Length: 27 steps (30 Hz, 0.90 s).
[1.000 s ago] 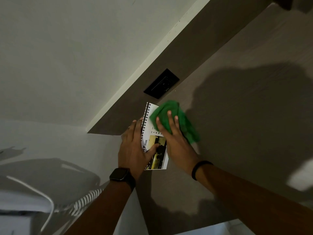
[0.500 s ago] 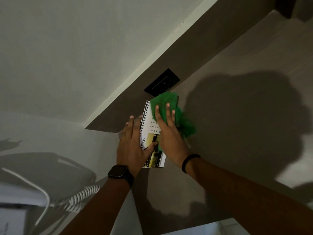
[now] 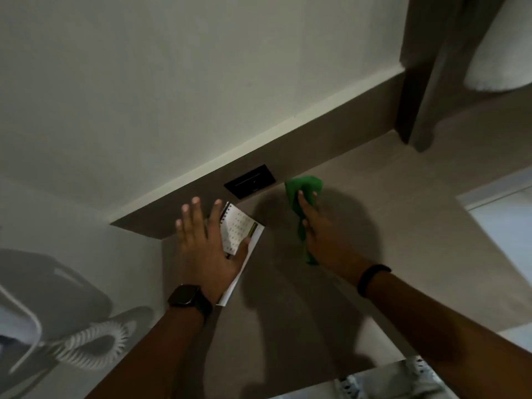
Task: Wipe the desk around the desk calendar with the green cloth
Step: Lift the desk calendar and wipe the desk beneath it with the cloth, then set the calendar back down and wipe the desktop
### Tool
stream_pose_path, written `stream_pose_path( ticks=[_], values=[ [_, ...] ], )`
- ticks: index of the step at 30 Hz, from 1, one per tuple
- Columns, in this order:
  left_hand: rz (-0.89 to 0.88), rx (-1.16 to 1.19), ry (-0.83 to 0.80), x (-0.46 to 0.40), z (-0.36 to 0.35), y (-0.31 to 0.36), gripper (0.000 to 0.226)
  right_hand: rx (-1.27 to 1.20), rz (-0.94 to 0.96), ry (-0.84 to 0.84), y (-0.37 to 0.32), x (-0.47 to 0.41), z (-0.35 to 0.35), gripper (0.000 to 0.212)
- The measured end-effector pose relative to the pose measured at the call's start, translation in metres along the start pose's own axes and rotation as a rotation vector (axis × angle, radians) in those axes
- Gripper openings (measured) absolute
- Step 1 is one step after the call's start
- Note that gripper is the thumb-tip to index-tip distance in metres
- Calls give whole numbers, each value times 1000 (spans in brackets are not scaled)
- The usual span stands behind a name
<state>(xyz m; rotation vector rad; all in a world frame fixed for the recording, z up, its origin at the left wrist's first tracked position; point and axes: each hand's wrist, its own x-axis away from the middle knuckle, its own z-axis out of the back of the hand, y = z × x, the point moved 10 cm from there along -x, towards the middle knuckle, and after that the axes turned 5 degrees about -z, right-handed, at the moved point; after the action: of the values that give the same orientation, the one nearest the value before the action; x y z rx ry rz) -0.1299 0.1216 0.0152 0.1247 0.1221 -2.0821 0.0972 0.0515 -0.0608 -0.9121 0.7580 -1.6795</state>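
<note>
The spiral-bound desk calendar (image 3: 240, 230) stands on the grey-brown desk (image 3: 374, 240) near the back left corner. My left hand (image 3: 205, 250) lies against its left side, fingers spread, thumb on its front page, steadying it. The green cloth (image 3: 303, 194) is bunched in my right hand (image 3: 319, 237), a short way right of the calendar, close to the back panel. Part of the cloth hangs below my palm. Whether the cloth touches the desk I cannot tell.
A black socket plate (image 3: 250, 181) sits in the back panel just behind the calendar. A white coiled cord (image 3: 92, 344) lies at lower left beside the desk. A dark upright post (image 3: 417, 82) rises at the back right. The desk's front edge runs at lower right.
My right hand with the cloth has moved away from the calendar's top to the right. My left hand's fingers have opened out; the calendar has tilted back. The view has swung wider.
</note>
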Motion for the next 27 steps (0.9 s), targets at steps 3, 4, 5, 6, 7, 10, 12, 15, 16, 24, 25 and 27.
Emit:
stream_pose_path(
  ticks=[3,4,5,6,7,10,12,15,16,24,25,27],
  values=[
    [-82,168,58,-24,-11,74,94,239,-42,5,21,-7,64,70],
    [-84,206,52,-32,-20,98,94,382,-30,9,27,-10,80,72],
    [-66,250,35,-40,-32,119,93,433,-59,32,38,-16,96,79],
    [-34,300,11,-47,-47,137,92,450,-105,46,51,-23,111,87],
    [4,349,-23,-53,-65,152,92,498,-125,32,64,-29,117,90],
    [71,434,-172,-63,-124,185,91,674,-145,-47,109,-45,112,75],
    [53,412,-206,-66,-152,197,89,747,-146,-59,136,-51,106,66],
    [37,334,-215,-67,-180,204,88,800,-86,44,151,-56,110,66],
    [37,307,-210,-66,-186,204,88,794,-71,78,153,-57,111,65],
    [42,290,-156,-63,-191,203,88,784,-68,91,163,-61,109,67],
    [49,317,-164,-61,-189,201,90,780,-69,88,159,-60,110,69],
    [103,406,-135,-51,-177,192,92,773,-70,108,147,-55,109,74]
  ],
)
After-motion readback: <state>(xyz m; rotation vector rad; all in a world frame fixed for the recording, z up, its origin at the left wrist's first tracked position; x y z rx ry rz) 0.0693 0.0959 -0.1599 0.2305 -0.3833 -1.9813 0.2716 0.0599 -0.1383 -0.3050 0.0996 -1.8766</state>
